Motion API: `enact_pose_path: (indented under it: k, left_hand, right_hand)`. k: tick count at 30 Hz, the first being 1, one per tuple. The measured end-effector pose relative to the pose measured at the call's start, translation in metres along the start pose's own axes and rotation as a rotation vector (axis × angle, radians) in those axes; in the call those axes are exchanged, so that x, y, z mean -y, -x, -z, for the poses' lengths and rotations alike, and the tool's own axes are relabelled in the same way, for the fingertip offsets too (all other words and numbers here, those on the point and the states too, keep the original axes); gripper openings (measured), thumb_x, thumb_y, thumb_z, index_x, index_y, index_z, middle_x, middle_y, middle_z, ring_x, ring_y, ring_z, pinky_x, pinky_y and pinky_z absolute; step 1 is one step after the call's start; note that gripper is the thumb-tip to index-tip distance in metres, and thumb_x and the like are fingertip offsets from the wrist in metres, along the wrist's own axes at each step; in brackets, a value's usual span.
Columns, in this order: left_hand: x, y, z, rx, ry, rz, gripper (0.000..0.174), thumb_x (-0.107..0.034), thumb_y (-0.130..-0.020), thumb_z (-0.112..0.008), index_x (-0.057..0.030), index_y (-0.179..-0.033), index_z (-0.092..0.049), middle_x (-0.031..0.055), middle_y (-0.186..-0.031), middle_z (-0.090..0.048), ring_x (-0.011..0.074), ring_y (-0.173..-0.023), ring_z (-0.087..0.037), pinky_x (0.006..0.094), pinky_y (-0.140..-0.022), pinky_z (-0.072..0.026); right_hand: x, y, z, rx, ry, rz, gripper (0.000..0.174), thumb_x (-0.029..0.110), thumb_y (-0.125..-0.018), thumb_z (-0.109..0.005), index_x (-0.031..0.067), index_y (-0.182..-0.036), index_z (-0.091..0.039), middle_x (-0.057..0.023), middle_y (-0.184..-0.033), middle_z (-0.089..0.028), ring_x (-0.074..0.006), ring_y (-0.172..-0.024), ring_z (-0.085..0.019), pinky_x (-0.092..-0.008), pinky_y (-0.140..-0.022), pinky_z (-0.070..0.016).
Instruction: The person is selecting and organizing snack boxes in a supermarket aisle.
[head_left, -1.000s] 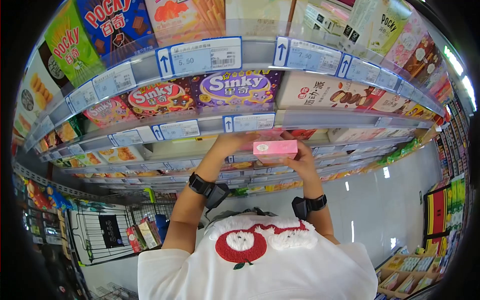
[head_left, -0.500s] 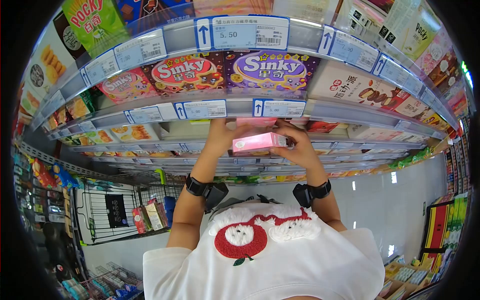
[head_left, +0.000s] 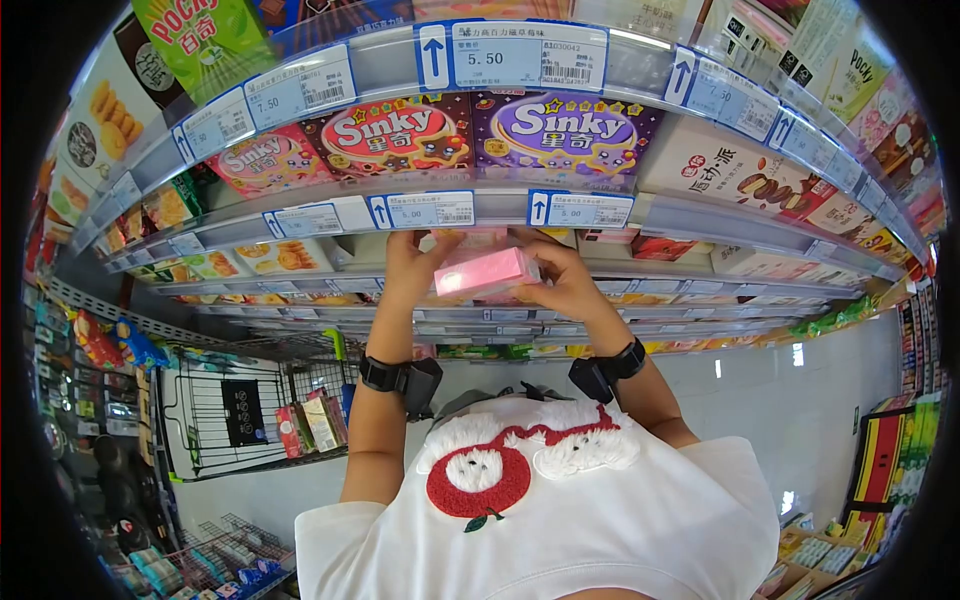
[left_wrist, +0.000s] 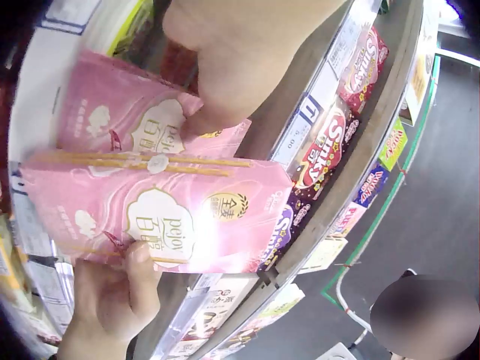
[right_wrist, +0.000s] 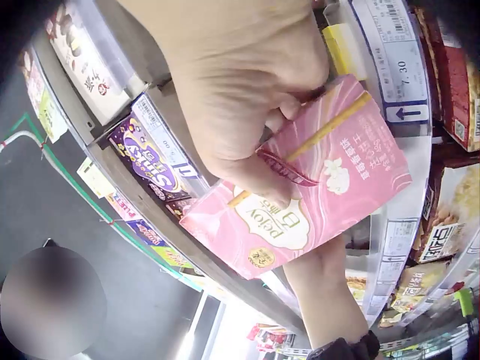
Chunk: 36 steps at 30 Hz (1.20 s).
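Observation:
In the head view my right hand (head_left: 565,280) grips a pink Pejoy biscuit-stick box (head_left: 487,272) by its right end. The thumb lies across the printed face of this box (right_wrist: 352,154) in the right wrist view. My left hand (head_left: 410,265) is at the other side, its thumb over the face of a second pink Pejoy box (left_wrist: 112,112) in the left wrist view. That second box lies behind the first, which overlaps its lower part. Both are close to the shelf front, and the left fingers are partly hidden.
Above the hands, a shelf lip (head_left: 670,210) carries price tags, with red and purple Sinky boxes (head_left: 560,130) behind it. Further shelves run below. A shopping cart (head_left: 220,420) holding several packages stands at the lower left. Pale floor (head_left: 750,390) shows on the right.
Both hands have shifted left along the shelf in the head view with the pink boxes, and the front box has tilted. The view has moved closer to the shelf labels.

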<state>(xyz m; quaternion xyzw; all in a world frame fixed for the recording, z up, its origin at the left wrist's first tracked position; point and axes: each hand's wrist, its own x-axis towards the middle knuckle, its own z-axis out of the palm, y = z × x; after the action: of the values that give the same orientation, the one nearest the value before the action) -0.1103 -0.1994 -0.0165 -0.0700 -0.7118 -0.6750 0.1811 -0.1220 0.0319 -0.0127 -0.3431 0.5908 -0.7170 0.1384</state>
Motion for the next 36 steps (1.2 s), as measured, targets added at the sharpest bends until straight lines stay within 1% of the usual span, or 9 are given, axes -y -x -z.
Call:
enact_pose_path:
  k: [7, 11, 13, 16, 18, 21, 27, 34, 36]
  left_hand:
    - [0.004, 0.009, -0.01, -0.087, -0.16, -0.143, 0.051, 0.001, -0.074, -0.069, -0.0022, -0.12, -0.047, 0.0106, -0.118, -0.052, 0.0187, -0.104, -0.053, 0.0318, -0.088, -0.0436]
    - [-0.007, 0.029, -0.016, -0.268, -0.373, -0.214, 0.053, -0.008, -0.072, -0.071, -0.0018, -0.118, -0.045, 0.0124, -0.11, -0.053, 0.0256, -0.097, -0.055, 0.0349, -0.084, -0.0444]
    - [-0.03, 0.043, -0.017, -0.344, -0.543, -0.259, 0.046, -0.009, -0.073, -0.068, -0.0021, -0.114, -0.049, 0.0119, -0.104, -0.054, 0.0257, -0.091, -0.055, 0.0344, -0.082, -0.0439]
    - [-0.061, 0.063, -0.017, -0.125, -0.606, -0.305, 0.035, -0.01, -0.074, -0.064, -0.0019, -0.106, -0.054, 0.0105, -0.094, -0.056, 0.0236, -0.083, -0.055, 0.0318, -0.073, -0.044]
    - [-0.069, 0.068, -0.03, 0.058, -0.296, -0.275, 0.03, -0.027, -0.081, -0.06, 0.0006, -0.093, -0.059, 0.0096, -0.086, -0.059, 0.022, -0.075, -0.057, 0.0299, -0.066, -0.0442]
    - [-0.091, 0.068, -0.06, 0.405, 0.089, -0.155, 0.049, -0.046, -0.086, -0.053, 0.0022, -0.081, -0.06, 0.008, -0.078, -0.063, 0.019, -0.071, -0.059, 0.0303, -0.062, -0.0446]
    - [-0.079, 0.076, -0.102, 0.723, 0.3, -0.005, 0.046, -0.041, -0.082, -0.063, 0.0026, -0.096, -0.063, 0.0106, -0.098, -0.065, 0.0153, -0.091, -0.059, 0.0314, -0.082, -0.0438]
    - [-0.08, 0.115, -0.104, 0.779, 0.709, 0.518, 0.066, -0.037, -0.077, -0.07, 0.0026, -0.125, -0.047, 0.0112, -0.126, -0.051, 0.0212, -0.113, -0.05, 0.0358, -0.098, -0.0368]
    - [-0.077, 0.128, -0.112, 0.707, 0.905, 0.617, 0.074, -0.041, -0.077, -0.067, 0.0039, -0.129, -0.039, 0.0169, -0.116, -0.056, 0.0283, -0.1, -0.057, 0.0415, -0.079, -0.0478]
  right_hand:
    - [-0.012, 0.011, 0.011, -0.017, 0.118, 0.111, 0.037, 0.004, -0.069, -0.076, 0.0007, -0.103, -0.061, -0.0169, -0.14, -0.036, -0.0252, -0.129, -0.037, -0.0343, -0.102, -0.0327]
    - [0.017, 0.019, 0.02, 0.112, 0.289, 0.228, 0.038, 0.002, -0.068, -0.076, 0.0006, -0.103, -0.061, -0.0163, -0.129, -0.049, -0.0243, -0.119, -0.048, -0.0356, -0.097, -0.0391]
    - [0.029, 0.033, 0.025, 0.105, 0.109, 0.07, 0.041, 0.0, -0.068, -0.075, -0.0002, -0.106, -0.059, -0.0122, -0.122, -0.054, -0.0193, -0.114, -0.051, -0.0324, -0.092, -0.0426]
    - [0.039, 0.055, 0.03, 0.024, -0.186, 0.005, 0.053, 0.001, -0.075, -0.069, -0.0003, -0.124, -0.047, -0.008, -0.119, -0.054, -0.0136, -0.109, -0.051, -0.0299, -0.088, -0.045]
    - [0.059, 0.059, 0.026, -0.112, -0.243, 0.022, 0.054, 0.003, -0.081, -0.065, 0.0, -0.129, -0.041, -0.0082, -0.12, -0.053, -0.0144, -0.108, -0.051, -0.0307, -0.089, -0.0447]
    - [0.079, 0.066, 0.016, -0.216, -0.384, 0.013, 0.056, 0.004, -0.088, -0.054, 0.0005, -0.137, -0.027, -0.0104, -0.13, -0.045, -0.017, -0.115, -0.047, -0.0333, -0.094, -0.0416]
    - [0.12, 0.076, 0.028, -0.184, -0.56, -0.045, 0.074, 0.004, -0.083, -0.052, 0.0048, -0.144, -0.009, -0.0129, -0.143, -0.029, -0.0224, -0.125, -0.04, -0.0357, -0.101, -0.0353]
    - [0.127, 0.109, 0.047, 0.212, -0.252, -0.086, 0.063, 0.017, -0.085, -0.057, -0.0008, -0.138, -0.027, -0.0111, -0.137, -0.035, -0.0188, -0.122, -0.041, -0.0324, -0.099, -0.0348]
    - [0.122, 0.118, 0.059, 0.278, -0.15, -0.124, 0.059, 0.032, -0.087, -0.057, -0.0022, -0.13, -0.037, -0.0104, -0.129, -0.041, -0.017, -0.117, -0.043, -0.0313, -0.097, -0.0359]
